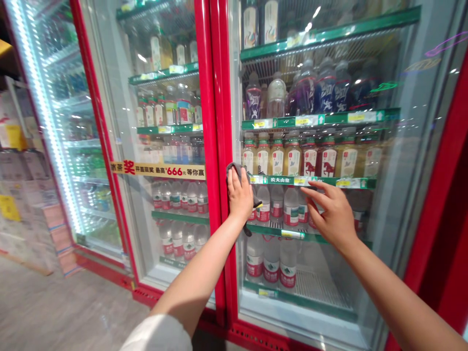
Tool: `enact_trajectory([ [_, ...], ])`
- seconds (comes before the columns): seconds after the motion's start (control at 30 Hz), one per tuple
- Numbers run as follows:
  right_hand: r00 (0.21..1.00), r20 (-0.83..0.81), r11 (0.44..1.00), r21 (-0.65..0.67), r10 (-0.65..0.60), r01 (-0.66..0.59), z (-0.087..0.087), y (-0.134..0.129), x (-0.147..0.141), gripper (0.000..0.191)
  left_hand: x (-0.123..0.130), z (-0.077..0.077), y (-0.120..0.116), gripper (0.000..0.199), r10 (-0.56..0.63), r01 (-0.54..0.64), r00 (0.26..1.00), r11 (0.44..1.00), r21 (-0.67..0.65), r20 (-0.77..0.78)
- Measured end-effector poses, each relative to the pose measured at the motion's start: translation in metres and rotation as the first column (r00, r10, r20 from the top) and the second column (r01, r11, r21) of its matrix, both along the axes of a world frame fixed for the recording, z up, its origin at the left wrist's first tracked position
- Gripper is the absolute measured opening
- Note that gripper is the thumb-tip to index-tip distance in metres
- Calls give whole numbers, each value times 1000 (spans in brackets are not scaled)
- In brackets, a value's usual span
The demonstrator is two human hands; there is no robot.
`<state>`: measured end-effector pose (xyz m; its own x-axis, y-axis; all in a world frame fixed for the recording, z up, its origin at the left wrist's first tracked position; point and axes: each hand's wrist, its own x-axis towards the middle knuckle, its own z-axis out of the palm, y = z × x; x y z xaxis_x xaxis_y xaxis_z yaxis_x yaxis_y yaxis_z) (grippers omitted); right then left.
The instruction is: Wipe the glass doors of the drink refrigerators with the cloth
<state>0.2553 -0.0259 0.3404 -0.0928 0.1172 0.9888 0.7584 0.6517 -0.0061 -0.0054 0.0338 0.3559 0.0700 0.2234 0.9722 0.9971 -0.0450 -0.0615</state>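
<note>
A dark grey cloth (237, 168) is pressed under my left hand (240, 194) against the red frame and glass edge of the cooler's right door. Part of the cloth hangs below the palm, with a small yellow edge showing. My right hand (331, 212) is in front of the right glass door (321, 273), its fingers apart and holding nothing. Whether its fingertips touch the glass I cannot tell. Behind the glass, several bottles of tea (293, 158) and water (291, 209) stand on green-edged shelves.
To the left is the other red-framed door with a yellow printed strip (161, 170) across it. Beyond it stands another lit cooler (91, 141). Stacked boxes (60, 239) rest on the grey floor (66, 312) at the far left.
</note>
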Motion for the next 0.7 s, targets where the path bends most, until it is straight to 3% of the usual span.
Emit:
enact_trajectory([
  [0.07, 998, 40, 999, -17, -41, 41, -1, 0, -1, 30, 3, 2, 0, 66, 2, -2, 1000, 1000, 6, 13],
  [0.2, 993, 93, 997, -19, -70, 72, -10, -4, -1, 29, -2, -33, -6, 66, 11, -12, 1000, 998, -62, -21],
  [0.27, 993, 99, 998, -12, -57, 58, -11, -6, 0, 28, -7, -43, -7, 67, -12, 7, 998, 996, -94, -55],
  [0.33, 995, 96, 999, -5, -38, 39, -8, -9, 0, 27, -9, -35, -6, 67, -54, 47, 996, 995, -91, -76],
  [0.47, 997, 75, 999, 32, 13, -16, 2, -17, -2, 26, -12, 9, -10, 64, -164, 153, 971, 985, -76, -174],
  [0.53, 997, 73, 998, 51, 33, -36, 4, -21, -5, 25, -16, 22, -18, 63, -185, 177, 950, 983, -56, -252],
  [0.6, 996, 81, 996, 66, 46, -51, 3, -25, -7, 24, -23, 21, -29, 65, -158, 166, 941, 986, 1, -298],
  [0.7, 993, 99, 995, 77, 63, -70, -1, -26, -11, 25, -39, 5, -39, 69, -62, 85, 966, 993, 83, -251],
])
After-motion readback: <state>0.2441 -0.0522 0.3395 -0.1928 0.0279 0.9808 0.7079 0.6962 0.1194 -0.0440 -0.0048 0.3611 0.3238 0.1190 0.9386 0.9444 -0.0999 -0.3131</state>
